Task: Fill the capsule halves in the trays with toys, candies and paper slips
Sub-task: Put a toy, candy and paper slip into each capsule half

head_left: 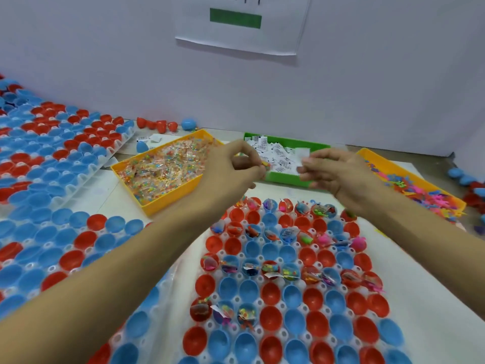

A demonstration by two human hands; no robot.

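Both hands are up over the green bin (286,177) at the back of the bench (409,285). The left hand (231,166) has its fingers curled in a pinch on a small candy packet (265,164), just a bit of colour showing at the fingertips. The right hand (338,172) pinches a white paper slip (301,157) between thumb and fingers, right above the pile of paper slips (273,153) in that bin.

The yellow bin of candies (162,169) sits just left of the green one, and the yellow bin of toys (414,185) is off to the right.

The near tray (409,332) below the arms holds red and blue capsule halves (270,295). Some rows already have toys, candy and slips in them; the rows between look bare. More trays (60,158) of halves lie to the left, and a few loose capsules (162,125) sit by the wall (105,61). A paper sheet (244,35) hangs on it.
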